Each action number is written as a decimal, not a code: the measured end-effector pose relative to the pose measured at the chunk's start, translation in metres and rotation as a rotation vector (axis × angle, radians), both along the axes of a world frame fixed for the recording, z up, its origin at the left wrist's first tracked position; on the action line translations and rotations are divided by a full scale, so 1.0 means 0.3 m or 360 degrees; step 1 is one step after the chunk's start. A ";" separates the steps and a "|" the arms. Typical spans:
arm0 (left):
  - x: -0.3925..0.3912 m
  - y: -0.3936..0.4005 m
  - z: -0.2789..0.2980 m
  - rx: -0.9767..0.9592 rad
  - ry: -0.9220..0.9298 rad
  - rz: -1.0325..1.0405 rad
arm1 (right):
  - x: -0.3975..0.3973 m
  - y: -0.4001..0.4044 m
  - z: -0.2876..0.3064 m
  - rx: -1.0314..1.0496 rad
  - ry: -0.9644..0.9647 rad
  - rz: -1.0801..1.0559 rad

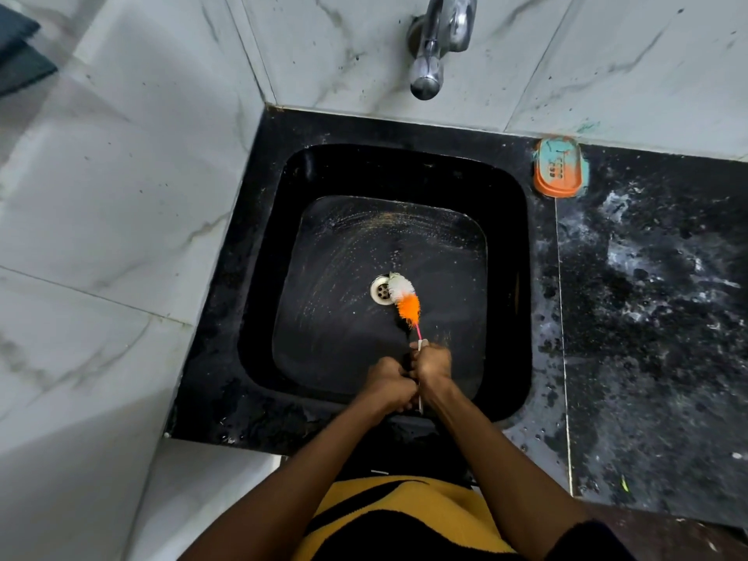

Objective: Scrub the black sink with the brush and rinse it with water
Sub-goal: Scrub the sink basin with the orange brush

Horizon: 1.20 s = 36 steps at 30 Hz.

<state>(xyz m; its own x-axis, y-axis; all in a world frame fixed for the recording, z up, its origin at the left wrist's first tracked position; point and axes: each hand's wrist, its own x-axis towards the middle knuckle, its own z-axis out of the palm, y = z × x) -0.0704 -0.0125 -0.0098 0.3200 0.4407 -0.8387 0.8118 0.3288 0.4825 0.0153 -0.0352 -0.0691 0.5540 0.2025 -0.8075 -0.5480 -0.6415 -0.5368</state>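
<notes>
Scrubbing well here likely means keeping the bristles flat on the wet floor of the black sink (pixel 324 350) and working outward from the drain (pixel 380 290) toward the corners and walls. The brush (pixel 404 295), white and orange, lies with its head just beside the drain. Both fists grasp its thin handle near the front wall: the right hand (pixel 432 364) ahead, the left hand (pixel 388 384) just behind. No water runs from the tap (pixel 435 42)
</notes>
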 end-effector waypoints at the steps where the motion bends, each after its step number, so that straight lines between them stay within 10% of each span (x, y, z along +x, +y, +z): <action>1: 0.008 0.001 0.000 -0.0011 0.0028 -0.0011 | 0.007 0.004 0.006 -0.0109 -0.0076 0.0113; 12: -0.016 0.015 -0.035 -0.0105 0.0065 0.0098 | -0.028 0.042 0.069 -0.0694 -0.0561 0.1456; 26: -0.001 0.016 0.003 -0.0287 -0.0198 0.0243 | 0.119 -0.009 0.120 -0.0962 -0.0984 0.1499; 36: -0.010 0.029 0.031 -0.0436 -0.0256 0.0424 | 0.125 0.021 0.067 -0.0536 -0.0413 0.1193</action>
<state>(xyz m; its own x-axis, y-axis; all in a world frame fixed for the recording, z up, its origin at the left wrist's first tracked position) -0.0736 -0.0037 -0.0006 0.3614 0.2935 -0.8850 0.6025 0.6509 0.4619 0.0527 -0.0289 -0.0491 0.5451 0.3611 -0.7566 0.1976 -0.9324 -0.3026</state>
